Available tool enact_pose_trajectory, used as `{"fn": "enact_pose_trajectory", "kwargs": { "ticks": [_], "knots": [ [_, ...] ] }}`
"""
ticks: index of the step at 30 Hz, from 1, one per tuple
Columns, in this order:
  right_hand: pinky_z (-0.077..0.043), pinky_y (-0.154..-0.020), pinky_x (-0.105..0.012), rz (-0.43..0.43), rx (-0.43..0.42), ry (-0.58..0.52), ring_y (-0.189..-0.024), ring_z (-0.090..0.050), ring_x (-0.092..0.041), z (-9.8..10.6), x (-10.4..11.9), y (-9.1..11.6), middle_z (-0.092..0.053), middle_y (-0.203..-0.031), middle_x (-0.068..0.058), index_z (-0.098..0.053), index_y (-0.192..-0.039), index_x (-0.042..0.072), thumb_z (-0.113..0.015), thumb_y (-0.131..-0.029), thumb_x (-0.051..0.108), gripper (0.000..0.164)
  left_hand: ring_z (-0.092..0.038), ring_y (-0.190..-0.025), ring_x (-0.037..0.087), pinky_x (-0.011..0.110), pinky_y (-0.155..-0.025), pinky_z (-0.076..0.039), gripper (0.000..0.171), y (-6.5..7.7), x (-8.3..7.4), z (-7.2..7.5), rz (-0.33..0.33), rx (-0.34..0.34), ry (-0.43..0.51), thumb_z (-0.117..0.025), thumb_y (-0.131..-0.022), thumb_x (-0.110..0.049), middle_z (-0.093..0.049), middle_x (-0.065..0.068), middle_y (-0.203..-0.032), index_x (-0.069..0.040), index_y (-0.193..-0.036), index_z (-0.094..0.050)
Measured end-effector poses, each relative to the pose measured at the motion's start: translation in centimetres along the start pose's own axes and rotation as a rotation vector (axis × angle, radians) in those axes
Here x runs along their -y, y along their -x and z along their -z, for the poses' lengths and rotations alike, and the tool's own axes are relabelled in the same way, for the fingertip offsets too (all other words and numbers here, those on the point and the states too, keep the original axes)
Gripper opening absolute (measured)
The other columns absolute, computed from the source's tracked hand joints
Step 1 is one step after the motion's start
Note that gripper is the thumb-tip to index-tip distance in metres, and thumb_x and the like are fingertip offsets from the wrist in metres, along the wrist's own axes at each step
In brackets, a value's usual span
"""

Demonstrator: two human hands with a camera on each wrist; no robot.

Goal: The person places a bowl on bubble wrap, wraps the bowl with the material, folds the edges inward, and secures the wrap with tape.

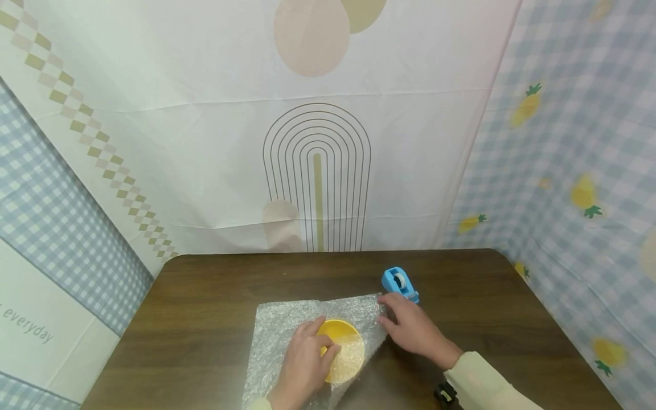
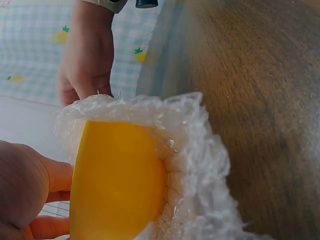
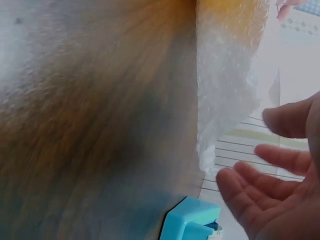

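Clear, crinkled bubble-wrap sheet [image 1: 271, 333] lies towards six o'clock on the dark wooden bench [image 1: 200, 319], partly folded over a round yellow bowl [image 1: 338, 328]; wrapping seems in hand, the next move likely calling for the sheet's two-o'clock corner inwards. At the bowl's nine o'clock, the left hand [image 1: 303, 360] curls, apparently pinching the fold; towards half past two, the right hand [image 1: 412, 330] spreads wide, empty

Brown wood-grain table [image 1: 205, 324]; on it bubble wrap [image 1: 274, 336], blue tape dispenser [image 1: 408, 290].

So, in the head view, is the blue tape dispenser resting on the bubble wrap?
No, the blue tape dispenser rests on the brown table, near the far right corner of the bubble wrap.
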State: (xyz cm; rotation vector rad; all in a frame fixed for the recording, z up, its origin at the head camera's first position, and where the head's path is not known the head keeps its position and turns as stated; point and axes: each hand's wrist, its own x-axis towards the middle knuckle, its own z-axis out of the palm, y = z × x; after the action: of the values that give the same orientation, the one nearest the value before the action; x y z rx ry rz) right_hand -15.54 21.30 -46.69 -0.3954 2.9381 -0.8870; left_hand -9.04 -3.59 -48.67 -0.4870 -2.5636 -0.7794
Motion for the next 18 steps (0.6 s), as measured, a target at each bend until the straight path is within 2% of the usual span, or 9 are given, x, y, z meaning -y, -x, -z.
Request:
{"fn": "enact_pose_trajectory", "kwargs": {
  "ticks": [5,7,10,12,18],
  "knots": [
    [-0.059,-0.099,-0.054,-0.071,0.002,0.043,-0.119,-0.068,-0.027,-0.4,0.4,-0.4,-0.07,-0.133,-0.013,-0.064,-0.135,0.007,-0.074,-0.097,0.019,0.041,-0.07,-0.112,0.036,0.05,-0.098,-0.056,0.014,0.0,0.0,-0.1,-0.005,-0.005,-0.008,-0.084,-0.081,-0.021,-0.074,0.019,-0.128,-0.017,-0.071,-0.076],
    [-0.061,-0.094,-0.052,-0.099,0.017,0.03,-0.112,-0.07,-0.024,-0.7,0.5,-0.5,-0.07,-0.133,-0.014,-0.062,-0.137,0.006,-0.074,-0.096,0.018,0.044,-0.07,-0.112,0.036,0.05,-0.098,-0.057,0.014,0.0,0.0,0.0,-0.004,-0.005,-0.008,-0.085,-0.081,-0.021,-0.074,0.019,-0.128,-0.017,-0.071,-0.077],
    [-0.063,-0.079,-0.042,-0.151,0.035,-0.05,-0.092,-0.069,-0.02,-1.0,0.5,-0.7,-0.071,-0.127,-0.015,-0.056,-0.142,0.003,-0.072,-0.096,0.014,0.05,-0.07,-0.113,0.036,0.05,-0.098,-0.057,0.014,0.0,-0.1,0.0,-0.001,0.0,-0.006,-0.084,-0.081,-0.021,-0.074,0.019,-0.128,-0.017,-0.071,-0.077],
    [-0.063,-0.075,-0.04,-0.183,0.028,-0.124,-0.088,-0.068,-0.019,-1.1,0.4,-0.8,-0.07,-0.127,-0.017,-0.053,-0.144,0.001,-0.071,-0.096,0.01,0.052,-0.07,-0.112,0.036,0.051,-0.098,-0.057,0.014,0.0,-0.1,0.1,-0.002,0.0,-0.007,-0.084,-0.081,-0.021,-0.074,0.019,-0.128,-0.016,-0.071,-0.077],
    [-0.065,-0.082,-0.046,-0.309,-0.022,-0.293,-0.104,-0.073,-0.03,-1.1,0.4,-1.1,-0.072,-0.122,-0.02,-0.049,-0.143,-0.003,-0.072,-0.09,0.004,0.058,-0.07,-0.112,0.036,0.05,-0.098,-0.057,0.014,-0.1,-0.2,0.1,-0.009,-0.011,-0.011,-0.084,-0.081,-0.02,-0.075,0.019,-0.126,-0.016,-0.071,-0.077]
  ]
}}
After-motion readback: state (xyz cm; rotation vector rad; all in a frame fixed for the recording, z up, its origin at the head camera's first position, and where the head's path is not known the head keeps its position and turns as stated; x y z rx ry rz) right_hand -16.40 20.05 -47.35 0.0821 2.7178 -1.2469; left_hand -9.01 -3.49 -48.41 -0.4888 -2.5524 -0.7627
